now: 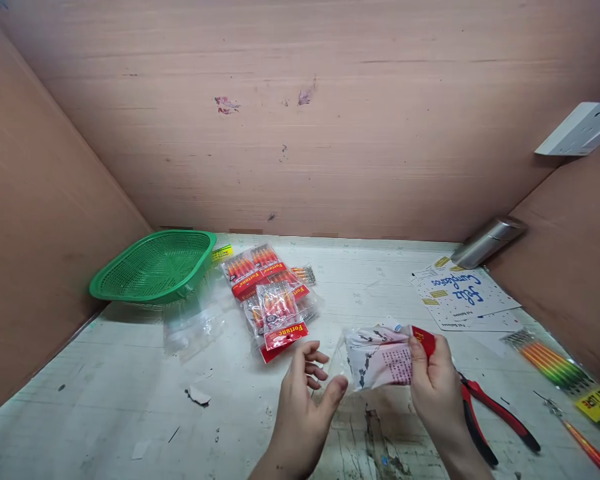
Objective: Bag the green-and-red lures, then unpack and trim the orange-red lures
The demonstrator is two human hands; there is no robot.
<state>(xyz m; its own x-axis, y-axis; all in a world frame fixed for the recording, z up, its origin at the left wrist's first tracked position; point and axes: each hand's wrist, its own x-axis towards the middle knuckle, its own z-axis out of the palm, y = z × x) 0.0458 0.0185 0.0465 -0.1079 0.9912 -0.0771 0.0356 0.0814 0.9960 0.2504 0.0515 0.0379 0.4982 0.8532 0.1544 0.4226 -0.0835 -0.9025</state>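
My right hand (434,380) grips the red-headed end of a clear plastic packet (380,360), thumb on top. The packet's face shows a white card with dark drawings and lines of small print. To its left, my left hand (310,407) is open, fingers slightly curled and thumb apart, with the thumb tip close to the packet's loose clear end. Beyond it lies a pile of red "Fortune" packets (280,310) holding orange-red slim pieces. Red-and-black pliers (500,407) rest on the table beside my right wrist, their jaws partly hidden.
A green plastic basket (153,267) stands at the back left, with clear plastic bags (190,327) before it. To the right are printed cards (465,297), a metal cylinder (490,241), a yellow-labelled packet (565,373) and a red-orange stick (587,447). Wooden walls enclose the table.
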